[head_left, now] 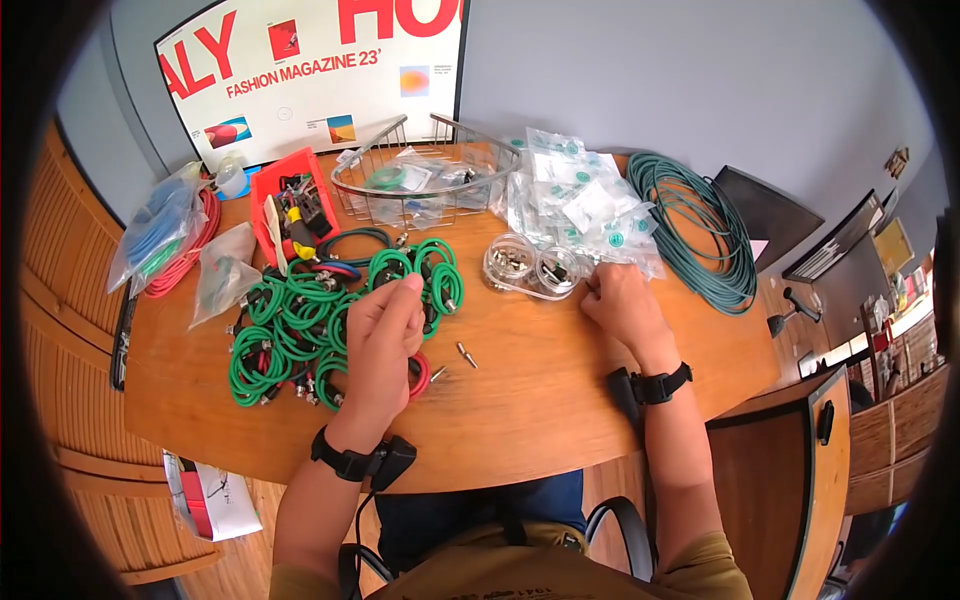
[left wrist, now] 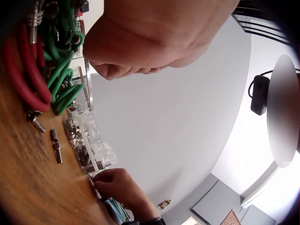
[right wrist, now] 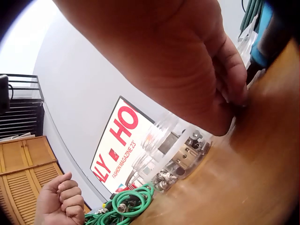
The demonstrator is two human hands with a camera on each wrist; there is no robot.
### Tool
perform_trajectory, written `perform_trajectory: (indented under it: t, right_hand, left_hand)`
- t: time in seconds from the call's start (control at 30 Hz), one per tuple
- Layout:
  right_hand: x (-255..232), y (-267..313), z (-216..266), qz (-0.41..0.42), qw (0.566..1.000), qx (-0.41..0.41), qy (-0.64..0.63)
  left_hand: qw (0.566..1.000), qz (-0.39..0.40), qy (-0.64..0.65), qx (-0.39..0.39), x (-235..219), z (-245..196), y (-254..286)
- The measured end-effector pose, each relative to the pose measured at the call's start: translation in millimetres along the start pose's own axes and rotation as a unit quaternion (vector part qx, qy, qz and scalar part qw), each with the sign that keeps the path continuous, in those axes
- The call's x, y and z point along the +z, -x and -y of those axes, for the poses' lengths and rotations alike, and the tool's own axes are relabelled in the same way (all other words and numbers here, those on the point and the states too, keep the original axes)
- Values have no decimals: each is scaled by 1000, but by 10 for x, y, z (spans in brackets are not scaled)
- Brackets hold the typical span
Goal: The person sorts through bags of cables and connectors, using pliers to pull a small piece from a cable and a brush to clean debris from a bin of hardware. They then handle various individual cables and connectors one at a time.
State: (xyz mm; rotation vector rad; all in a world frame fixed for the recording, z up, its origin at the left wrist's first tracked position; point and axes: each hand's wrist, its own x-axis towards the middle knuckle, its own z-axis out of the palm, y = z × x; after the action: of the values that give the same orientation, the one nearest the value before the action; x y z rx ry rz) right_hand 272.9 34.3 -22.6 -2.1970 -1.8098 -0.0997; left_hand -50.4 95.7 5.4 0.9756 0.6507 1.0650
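Note:
In the head view my left hand [head_left: 385, 325] is raised over a heap of green coiled cables [head_left: 285, 335], its fingers curled into a fist. No object shows in that fist [right wrist: 61, 201] from the right wrist view. My right hand [head_left: 630, 310] is low at the tabletop, fingers bent, just right of two clear round jars [head_left: 510, 262] with metal connectors inside. Beyond its fingers in the right wrist view is a blue and black object [right wrist: 269, 40]. I cannot tell whether the right fingertips pinch anything. Small metal connector parts [head_left: 466, 354] lie between the hands.
Behind are a wire basket [head_left: 425, 190] of packets, a red bin [head_left: 290, 205] of tools, and clear plastic bags [head_left: 580, 200]. A dark green cable coil [head_left: 700, 235] lies at right. Bagged blue cable [head_left: 155, 235] lies far left, before a monitor [head_left: 310, 80].

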Motion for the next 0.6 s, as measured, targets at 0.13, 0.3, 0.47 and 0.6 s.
perform_trajectory:
  t: [0.13,0.3,0.47,0.6]
  right_hand:
    - [-407,44,228,-68,989,49,-125]
    - [-545,-47,454,-123,951,40,-280]
    - [-462,66,845,-57,959,-36,-274]
    - [-165,219,1242,105,938,-188,-270]
  left_hand:
    - [1000,-9,-4,-2,-4,-13,5]
    - [1000,-4,-9,8,12,-1,1]
    - [999,-18,-5,31,39,-19,-12]
    - [999,5,-13,43,20,5,-18]
